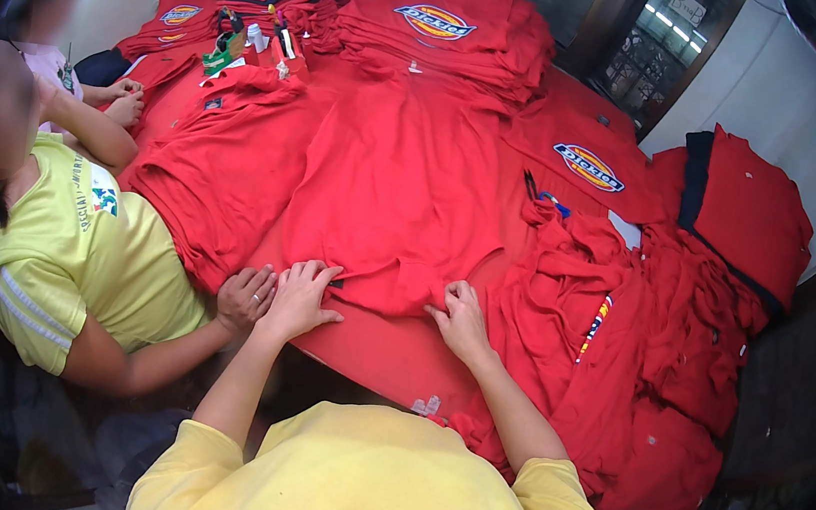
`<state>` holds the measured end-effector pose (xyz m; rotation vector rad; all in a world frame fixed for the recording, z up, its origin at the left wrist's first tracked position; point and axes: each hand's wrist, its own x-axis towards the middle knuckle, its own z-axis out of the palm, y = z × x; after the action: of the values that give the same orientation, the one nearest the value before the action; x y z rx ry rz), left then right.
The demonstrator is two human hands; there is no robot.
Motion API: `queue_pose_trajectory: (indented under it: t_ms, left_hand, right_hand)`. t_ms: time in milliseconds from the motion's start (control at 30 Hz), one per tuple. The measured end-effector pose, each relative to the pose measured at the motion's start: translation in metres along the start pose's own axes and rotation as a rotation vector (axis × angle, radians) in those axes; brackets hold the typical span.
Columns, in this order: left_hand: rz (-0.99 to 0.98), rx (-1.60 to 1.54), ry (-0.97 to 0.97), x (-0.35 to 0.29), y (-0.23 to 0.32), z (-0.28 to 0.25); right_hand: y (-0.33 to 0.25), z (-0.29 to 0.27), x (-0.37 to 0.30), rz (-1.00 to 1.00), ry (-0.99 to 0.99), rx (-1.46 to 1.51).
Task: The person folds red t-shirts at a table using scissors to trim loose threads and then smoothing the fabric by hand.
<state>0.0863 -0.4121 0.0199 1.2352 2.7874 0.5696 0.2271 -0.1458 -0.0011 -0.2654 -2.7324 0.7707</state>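
A red shirt [401, 184] lies spread out on the table in front of me, its near edge bunched. My left hand [297, 303] rests at the shirt's near left corner, fingers stretched over the cloth and thumb apart, beside a small dark tag. At the near right corner, my right hand [462, 324] has its fingers curled on the shirt's edge, with the thumb against the cloth. Close by my left hand is a co-worker's hand [245, 297] with a ring, next to another red shirt [222, 168].
The red tabletop [367, 351] shows along the near edge. A stack of folded red shirts [443, 32] stands at the back. Crumpled red shirts [611, 329] heap up on the right. Small bottles and tools [256, 38] lie at the far left, where a second co-worker's hands [125, 102] are.
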Motion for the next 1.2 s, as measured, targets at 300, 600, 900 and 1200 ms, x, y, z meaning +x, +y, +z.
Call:
queue_pose_trajectory:
  t_ms: [300,600,900,1200]
  left_hand:
    - [0.015,-0.158,0.241,-0.015,-0.018,0.014]
    - [0.277,-0.641,-0.788,-0.045,0.052,-0.140]
    - [-0.179,-1.429,0.365,0.084,0.005,-0.097]
    - [-0.427,-0.367,0.115,0.041,-0.035,0.004]
  right_hand:
    - [-0.014,-0.065,-0.001,-0.294,-0.087,0.048]
    - [-0.042,-0.193,-0.032,-0.443,-0.725,0.348]
    - [-0.015,-0.159,0.079,0.061,0.264,0.835]
    - [0.084,-0.104,0.048,0.212,-0.084,-0.007]
